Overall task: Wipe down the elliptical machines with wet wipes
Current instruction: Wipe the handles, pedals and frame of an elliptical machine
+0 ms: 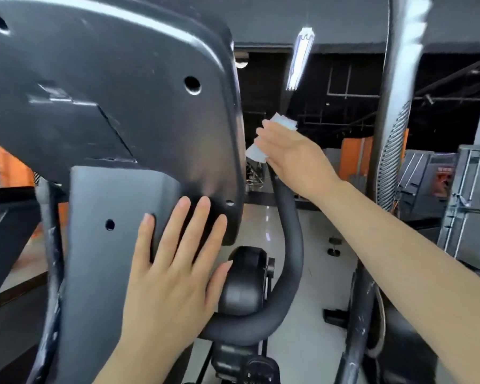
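We brace the console back (108, 106) with flat open left hand (175, 261), right hand (291, 156) gripping the soft, limp wet wipe (284, 121) around the padded handlebar (288, 231), center frame.

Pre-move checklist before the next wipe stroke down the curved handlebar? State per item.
1. White wet wipe gripped in right hand: ok.
2. Wipe wrapped on the top of the curved black foam-covered handlebar: ok.
3. Left hand flat, fingers straight, against the grey plastic console back: ok.
4. Handlebar path below the right hand free of other things: ok.
5. Wipe damp and clean enough: cannot tell.
6. Part of the handlebar behind the left hand: cannot tell.
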